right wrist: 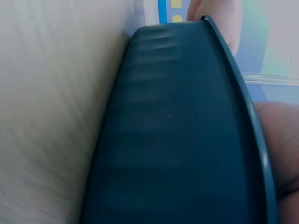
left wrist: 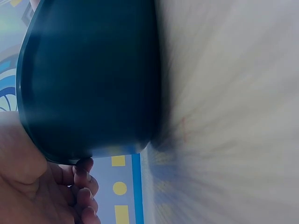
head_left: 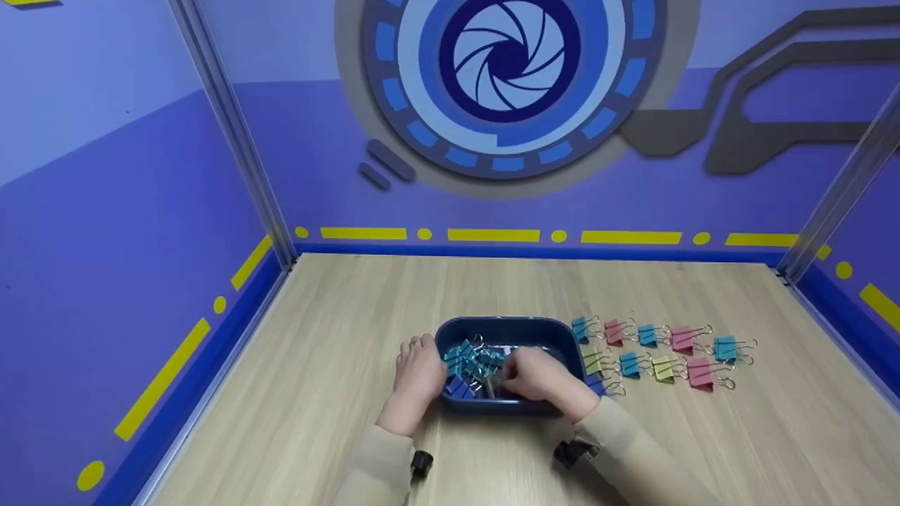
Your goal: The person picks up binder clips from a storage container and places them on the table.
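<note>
While the left hand [head_left: 420, 369] clamps a navy oblong plastic tray [head_left: 510, 406], the right hand [head_left: 538, 376] reaches beside teal metal binder clips [head_left: 458, 357], finger closure indeterminable.

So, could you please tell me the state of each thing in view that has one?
Navy blue tray: upright, open-topped, partly filled.
Binder clips in the tray: jumbled.
Binder clips on the tabletop: set out in rows, wire handles out.
Left hand: gripping the tray's left rim.
Right hand: inside the tray, fingers curled; whether holding a clip, unclear.
</note>
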{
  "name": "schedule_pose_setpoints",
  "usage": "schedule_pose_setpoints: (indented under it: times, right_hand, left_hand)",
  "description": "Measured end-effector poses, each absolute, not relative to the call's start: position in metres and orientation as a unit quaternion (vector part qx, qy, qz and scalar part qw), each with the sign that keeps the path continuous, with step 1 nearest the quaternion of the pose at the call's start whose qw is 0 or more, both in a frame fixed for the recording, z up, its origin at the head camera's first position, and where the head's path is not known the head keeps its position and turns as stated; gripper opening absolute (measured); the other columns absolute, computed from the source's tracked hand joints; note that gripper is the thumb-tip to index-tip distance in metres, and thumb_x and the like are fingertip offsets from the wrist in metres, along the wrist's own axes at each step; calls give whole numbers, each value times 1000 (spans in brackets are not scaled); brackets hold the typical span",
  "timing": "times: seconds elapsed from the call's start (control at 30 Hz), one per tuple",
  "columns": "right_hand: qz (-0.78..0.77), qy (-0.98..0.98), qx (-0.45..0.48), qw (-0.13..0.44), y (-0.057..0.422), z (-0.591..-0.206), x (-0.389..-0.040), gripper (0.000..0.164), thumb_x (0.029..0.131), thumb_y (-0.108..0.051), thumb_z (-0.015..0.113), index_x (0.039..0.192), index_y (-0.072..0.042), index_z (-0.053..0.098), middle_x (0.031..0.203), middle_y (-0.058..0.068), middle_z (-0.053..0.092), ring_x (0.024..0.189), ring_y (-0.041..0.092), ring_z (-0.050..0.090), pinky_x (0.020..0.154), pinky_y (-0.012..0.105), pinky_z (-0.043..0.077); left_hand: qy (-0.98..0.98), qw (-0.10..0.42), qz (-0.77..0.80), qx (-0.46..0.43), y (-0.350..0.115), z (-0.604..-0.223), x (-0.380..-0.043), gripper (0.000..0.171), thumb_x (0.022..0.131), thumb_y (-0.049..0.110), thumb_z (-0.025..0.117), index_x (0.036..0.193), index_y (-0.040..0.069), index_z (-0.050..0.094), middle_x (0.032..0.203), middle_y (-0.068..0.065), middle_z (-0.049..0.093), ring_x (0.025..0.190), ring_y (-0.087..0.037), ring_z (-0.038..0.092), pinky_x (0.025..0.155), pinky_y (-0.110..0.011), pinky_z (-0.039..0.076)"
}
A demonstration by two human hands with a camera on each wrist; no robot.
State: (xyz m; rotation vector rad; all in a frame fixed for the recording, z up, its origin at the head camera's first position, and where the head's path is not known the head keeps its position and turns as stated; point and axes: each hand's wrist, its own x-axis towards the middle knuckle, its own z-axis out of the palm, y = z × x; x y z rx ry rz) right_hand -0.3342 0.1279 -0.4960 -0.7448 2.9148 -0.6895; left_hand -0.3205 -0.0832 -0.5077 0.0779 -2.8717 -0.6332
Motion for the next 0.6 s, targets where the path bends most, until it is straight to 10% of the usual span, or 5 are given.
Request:
schedule_pose_setpoints:
  times: [0.6]
  right_hand:
    - [-237,954,-177,40,159,-488,-350,21,79,-17,72,60,-12,66,58,-7,59,53,8,50,57,28,43]
  left_hand:
    - [-972,100,-213,28,-83,-509,-320,26,84,12,57,106,-1,54,100,-16,56,96,-34,49,83,-46,41]
